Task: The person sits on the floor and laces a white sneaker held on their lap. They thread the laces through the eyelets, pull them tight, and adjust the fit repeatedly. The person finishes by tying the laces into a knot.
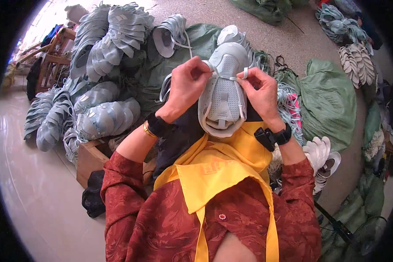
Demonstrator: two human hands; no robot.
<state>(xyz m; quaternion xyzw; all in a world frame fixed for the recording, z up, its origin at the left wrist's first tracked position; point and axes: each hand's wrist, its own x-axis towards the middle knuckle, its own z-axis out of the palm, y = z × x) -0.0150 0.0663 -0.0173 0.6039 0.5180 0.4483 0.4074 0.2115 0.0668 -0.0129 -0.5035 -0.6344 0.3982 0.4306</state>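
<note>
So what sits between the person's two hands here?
In the head view, a pale grey shoe upper lies between the left hand and right hand, both gripping its lace.

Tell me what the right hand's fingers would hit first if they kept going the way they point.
The right hand points up and left, fingers pinching a white lace. Straight on, they would probably first meet the grey shoe upper, though depth is unclear.

Left hand (185, 87) hides shoe upper (222, 89) left edge; lace (233, 78) ends hidden in fingers.
</note>
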